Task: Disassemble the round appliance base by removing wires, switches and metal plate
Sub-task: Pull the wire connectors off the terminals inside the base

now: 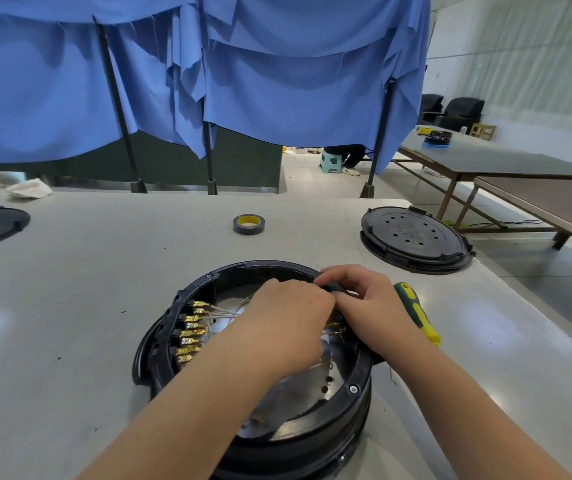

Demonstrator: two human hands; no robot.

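Round base [270, 434] open on surface [87, 289], near edge. Metal plate [298, 393] inside, uncovered. Left hand [288, 323] and right hand [367, 306] curled at far rim, apparently pinching something black; unclear what. Wires [222, 311] on gold terminals [191, 332]: hard tug likely to snap them.

The round plastic appliance base [312, 434] is glossy black, with a row of gold-coloured metal terminals [191, 332] along its left inner wall, thin white wires [224, 311] and a dull silver metal plate [291, 396]. The screwdriver handle [417, 313] is green and yellow. The tape roll [248, 224] is black with a yellow core. The perforated round cover [414, 235] is black. The desk [87, 289] is pale grey. The hanging cloth [277, 64] is blue.
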